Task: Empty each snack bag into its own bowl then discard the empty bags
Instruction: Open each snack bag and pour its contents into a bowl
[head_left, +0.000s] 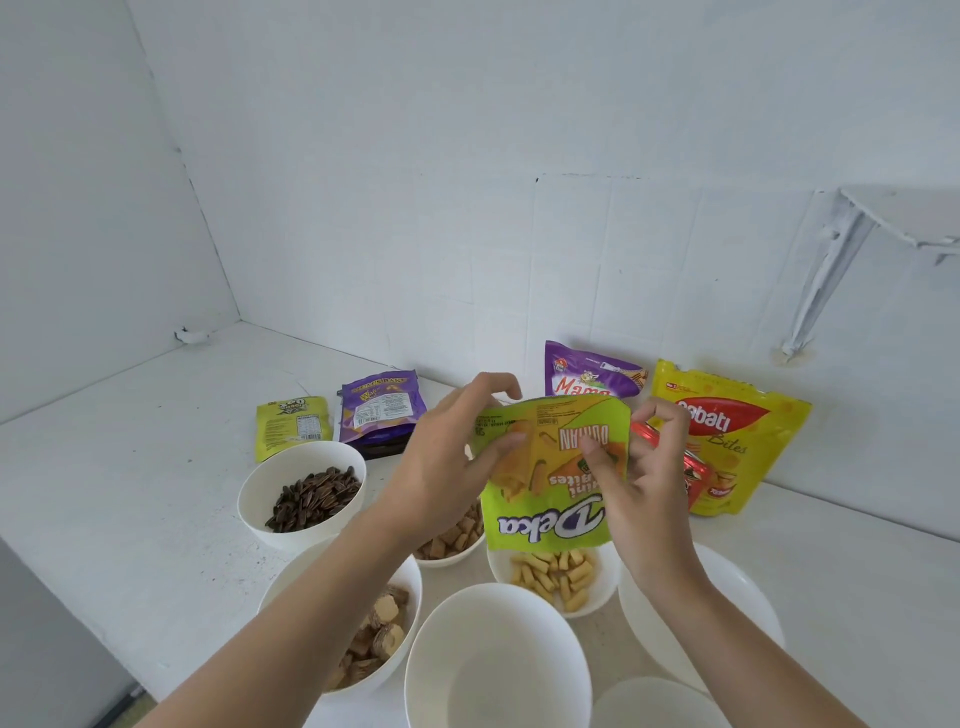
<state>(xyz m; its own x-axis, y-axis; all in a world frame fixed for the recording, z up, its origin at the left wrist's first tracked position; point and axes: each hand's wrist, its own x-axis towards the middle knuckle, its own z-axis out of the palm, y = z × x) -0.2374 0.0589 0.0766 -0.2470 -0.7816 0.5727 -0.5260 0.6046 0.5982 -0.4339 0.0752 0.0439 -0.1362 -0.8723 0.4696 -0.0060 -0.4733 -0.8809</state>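
Above the middle of the table, a green Deka bag hangs upside down, its mouth just over a white bowl that already holds pale yellow wafer sticks. Both hands are closed on the bag. The left hand pinches its upturned bottom at one side, thumb on the printed face and fingers curled over the top. The right hand pinches the other side the same way.

The bag looks like thin, glossy film: light, limp and likely slick, so it should buckle wherever it is squeezed. The stiffer seam at the upturned bottom and the two side seams are the sensible places to hold, which leaves the mouth free to gape. The sticks look brittle, so pressing on the belly risks crumbs.

A red bag, a yellow bag and a purple Mama bag wait near the table's far edge by the wall.
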